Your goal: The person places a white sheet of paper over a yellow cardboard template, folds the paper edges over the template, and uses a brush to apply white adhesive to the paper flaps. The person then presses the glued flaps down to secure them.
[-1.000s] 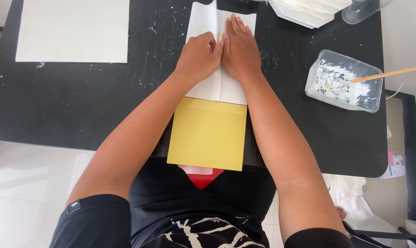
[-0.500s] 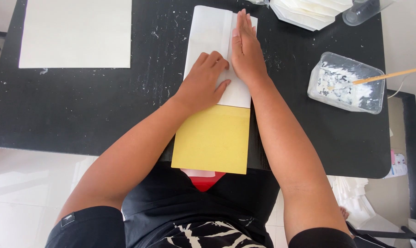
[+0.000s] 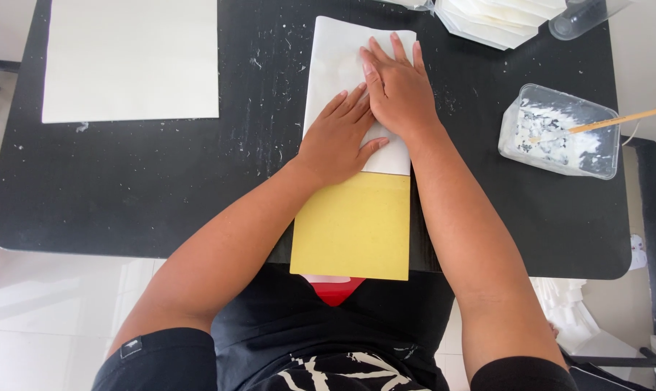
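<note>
White paper sheet [image 3: 342, 69] lies flat mid-table, overlapping the yellow card [image 3: 351, 228] — looks thin, light, limp, easily creased, so best lifted by a free edge or corner; left hand [image 3: 337, 137] and right hand [image 3: 397, 90] both press flat on it, fingers together, glue tub [image 3: 558, 130] at right.

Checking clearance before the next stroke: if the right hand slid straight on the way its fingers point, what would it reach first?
The right hand lies flat on the white sheet, fingers pointing to the far table edge. It would likely run off the sheet's far edge onto bare black table; nothing else seems in line.
</note>
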